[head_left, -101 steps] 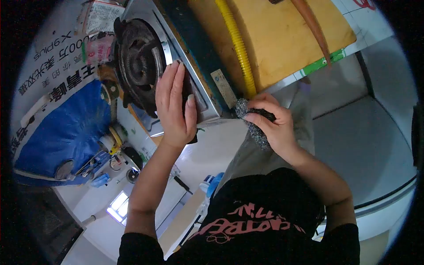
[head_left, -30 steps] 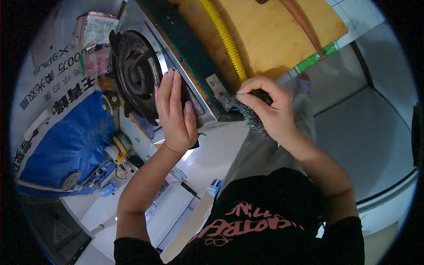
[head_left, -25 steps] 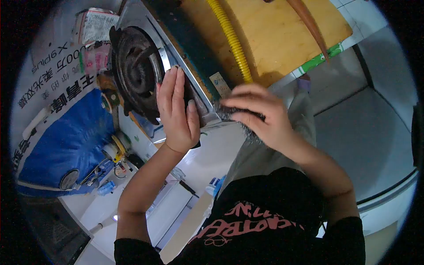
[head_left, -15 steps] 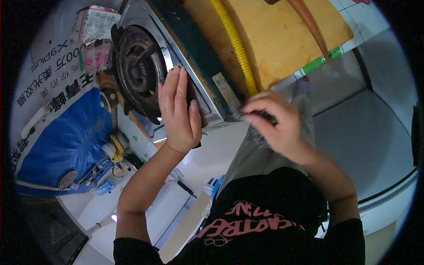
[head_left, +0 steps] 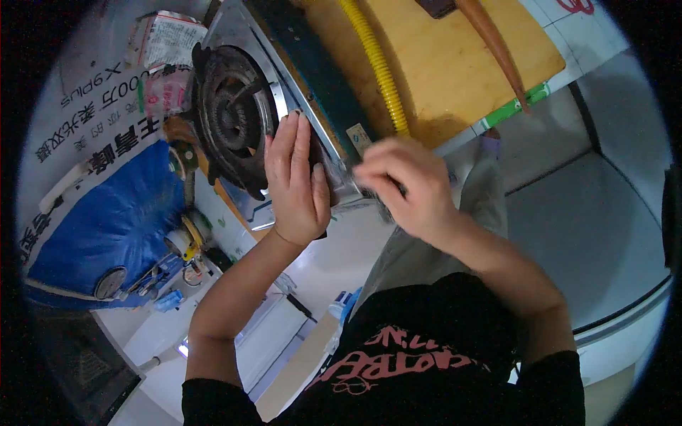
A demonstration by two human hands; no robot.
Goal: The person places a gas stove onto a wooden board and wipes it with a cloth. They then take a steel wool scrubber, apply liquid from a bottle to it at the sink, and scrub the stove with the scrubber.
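Observation:
My left hand (head_left: 295, 188) lies with stretched fingers on the metal edge of a gas stove (head_left: 284, 89), right beside the round black burner grate (head_left: 234, 117). By the stove's near right corner is my right hand (head_left: 415, 188), its fingers closed and smeared by motion. Between them shows a dark, wiry wad that looks like a steel wool scourer (head_left: 383, 209); most of it is hidden by the hand. A small pale label (head_left: 358, 136) sits on the stove's dark green side panel (head_left: 320, 71).
A yellow corrugated hose (head_left: 380, 71) runs over a wooden board (head_left: 447, 85), where a brown tapered handle (head_left: 497, 50) lies. Left of the stove are printed plastic sheeting (head_left: 99, 106) and a blue sheet (head_left: 121, 206). A grey-topped appliance (head_left: 590, 220) stands at right.
My right hand has moved left, closer to the stove's corner, with the dark wad in it. The left hand stays on the stove edge. The view has shifted slightly.

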